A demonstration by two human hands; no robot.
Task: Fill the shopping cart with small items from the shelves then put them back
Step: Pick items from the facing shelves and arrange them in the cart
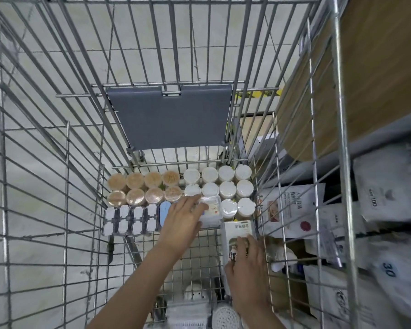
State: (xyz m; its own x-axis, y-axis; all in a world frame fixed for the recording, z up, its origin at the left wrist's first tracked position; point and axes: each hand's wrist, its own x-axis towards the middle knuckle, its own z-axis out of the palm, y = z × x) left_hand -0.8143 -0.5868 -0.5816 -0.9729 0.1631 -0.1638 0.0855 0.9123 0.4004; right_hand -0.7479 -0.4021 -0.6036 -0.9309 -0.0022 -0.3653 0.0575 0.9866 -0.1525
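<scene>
Small clear box (210, 211) sits on the cart floor (197, 248), my left hand (183, 224) curled over its near edge; my right hand (246, 260) grips a white carton (236, 236) against the right wall (292, 210). Bare mesh lies between my wrists. Jars (192, 186) crowd the far end; labels blur.
</scene>
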